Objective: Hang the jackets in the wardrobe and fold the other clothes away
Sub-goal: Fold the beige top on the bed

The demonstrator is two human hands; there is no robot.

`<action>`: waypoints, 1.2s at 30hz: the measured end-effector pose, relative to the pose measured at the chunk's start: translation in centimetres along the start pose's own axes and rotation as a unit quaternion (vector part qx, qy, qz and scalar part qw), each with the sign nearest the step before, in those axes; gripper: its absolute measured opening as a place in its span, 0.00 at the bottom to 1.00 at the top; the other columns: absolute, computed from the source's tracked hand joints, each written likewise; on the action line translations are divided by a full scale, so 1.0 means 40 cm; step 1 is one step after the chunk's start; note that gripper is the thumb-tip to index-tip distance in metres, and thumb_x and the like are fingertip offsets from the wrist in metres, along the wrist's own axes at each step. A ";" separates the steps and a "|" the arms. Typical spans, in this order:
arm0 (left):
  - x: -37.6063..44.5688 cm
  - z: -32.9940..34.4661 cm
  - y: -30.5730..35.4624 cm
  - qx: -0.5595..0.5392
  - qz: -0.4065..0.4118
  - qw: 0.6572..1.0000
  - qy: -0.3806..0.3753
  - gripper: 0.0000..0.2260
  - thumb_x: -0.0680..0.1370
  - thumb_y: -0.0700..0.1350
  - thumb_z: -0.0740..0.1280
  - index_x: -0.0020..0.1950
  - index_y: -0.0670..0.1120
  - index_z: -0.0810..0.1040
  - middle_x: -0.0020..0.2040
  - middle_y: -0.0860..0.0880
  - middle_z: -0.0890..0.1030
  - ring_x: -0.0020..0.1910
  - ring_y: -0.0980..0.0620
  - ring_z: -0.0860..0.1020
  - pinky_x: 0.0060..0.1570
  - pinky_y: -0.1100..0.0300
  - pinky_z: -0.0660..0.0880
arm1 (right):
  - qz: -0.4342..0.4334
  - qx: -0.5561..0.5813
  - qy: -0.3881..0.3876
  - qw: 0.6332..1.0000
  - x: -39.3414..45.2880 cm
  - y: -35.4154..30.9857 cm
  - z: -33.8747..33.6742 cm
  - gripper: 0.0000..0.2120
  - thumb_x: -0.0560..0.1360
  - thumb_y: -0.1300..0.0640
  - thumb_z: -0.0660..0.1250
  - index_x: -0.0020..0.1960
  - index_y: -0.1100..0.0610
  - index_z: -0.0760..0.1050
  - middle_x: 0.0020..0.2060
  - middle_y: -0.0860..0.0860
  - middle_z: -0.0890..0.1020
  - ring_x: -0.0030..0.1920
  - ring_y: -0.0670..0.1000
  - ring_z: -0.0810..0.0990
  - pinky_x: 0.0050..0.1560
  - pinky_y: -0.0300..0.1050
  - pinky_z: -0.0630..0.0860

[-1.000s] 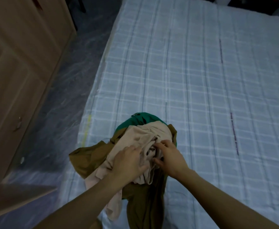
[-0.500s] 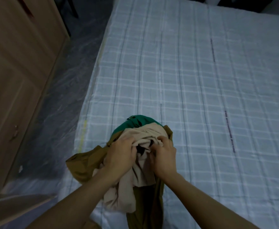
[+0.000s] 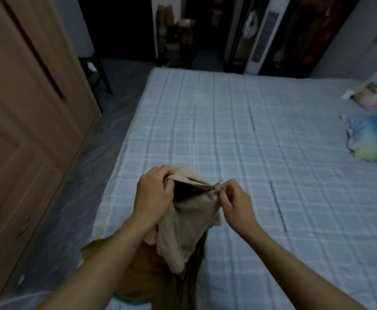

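The beige garment (image 3: 189,224) is hanging above the bed (image 3: 272,153), with the left hand (image 3: 155,193) and right hand (image 3: 234,202) fingers gripping its top edge.

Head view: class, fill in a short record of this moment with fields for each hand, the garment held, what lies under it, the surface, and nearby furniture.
left hand: left hand grips one side of the beige garment's opening
right hand: right hand pinches the opposite edge
garment held: beige garment, lifted, opening stretched between both hands, rest hanging down
underneath: brown garment lying at the bed's near edge
surface: bed with a light checked cover
furniture: wooden wardrobe to the left, doors closed
also on bed: blue pillow at far right
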State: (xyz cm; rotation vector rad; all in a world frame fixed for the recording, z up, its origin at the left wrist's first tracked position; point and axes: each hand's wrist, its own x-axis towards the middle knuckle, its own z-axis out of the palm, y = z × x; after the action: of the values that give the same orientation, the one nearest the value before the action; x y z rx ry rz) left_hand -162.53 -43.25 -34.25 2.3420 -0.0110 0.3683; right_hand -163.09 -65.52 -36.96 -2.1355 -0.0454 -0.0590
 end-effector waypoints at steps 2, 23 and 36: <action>0.016 -0.016 0.091 0.014 0.018 0.999 0.027 0.06 0.76 0.38 0.66 0.48 0.47 0.80 0.44 0.52 0.80 0.42 0.55 0.76 0.43 0.62 0.70 | -0.036 0.015 0.033 0.999 0.006 -0.032 -0.093 0.05 0.80 0.62 0.62 0.44 0.57 0.70 0.28 0.51 0.74 0.28 0.45 0.70 0.29 0.35 0.64; 0.097 -0.096 0.745 0.098 0.200 0.972 0.078 0.09 0.76 0.32 0.63 0.47 0.43 0.81 0.41 0.52 0.74 0.43 0.51 0.73 0.47 0.56 0.70 | -0.225 -0.310 -0.057 0.922 -0.016 -0.047 -0.903 0.08 0.67 0.63 0.74 0.43 0.58 0.78 0.38 0.48 0.75 0.42 0.52 0.76 0.42 0.42 0.64; 0.148 -0.146 0.579 0.272 0.207 0.938 0.062 0.06 0.70 0.35 0.71 0.41 0.42 0.75 0.38 0.44 0.73 0.35 0.41 0.74 0.30 0.52 0.72 | -0.180 -0.241 0.221 0.928 -0.014 -0.096 -1.003 0.10 0.64 0.71 0.69 0.41 0.59 0.79 0.36 0.52 0.80 0.38 0.52 0.76 0.39 0.42 0.67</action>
State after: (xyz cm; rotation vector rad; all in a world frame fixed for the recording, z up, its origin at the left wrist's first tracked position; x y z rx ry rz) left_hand -161.08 -55.25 -12.81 2.8534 -0.3944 0.8117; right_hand -164.86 -97.36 -12.30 -2.5244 -0.1733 -0.8423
